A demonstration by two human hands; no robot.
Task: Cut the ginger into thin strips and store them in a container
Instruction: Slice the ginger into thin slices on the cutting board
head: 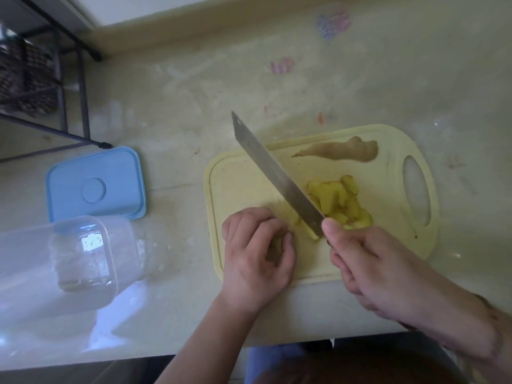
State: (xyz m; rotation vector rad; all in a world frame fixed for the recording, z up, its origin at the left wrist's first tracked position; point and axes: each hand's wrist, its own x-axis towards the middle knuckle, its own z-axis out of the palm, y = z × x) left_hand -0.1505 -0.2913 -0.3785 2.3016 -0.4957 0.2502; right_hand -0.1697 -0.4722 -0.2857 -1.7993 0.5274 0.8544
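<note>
**Ginger on board, knife over slices**

We see the right hand gripping the handle of the knife, blade angled up and left across the pale yellow cutting board. The left hand has its fingers curled down onto ginger at the blade's near edge; what it holds is mostly hidden. A pile of peeled ginger slices lies just right of the blade. An unpeeled ginger piece rests near the board's far edge. On the bench, left of the board: a clear container on its side and a blue lid, touching.
</note>
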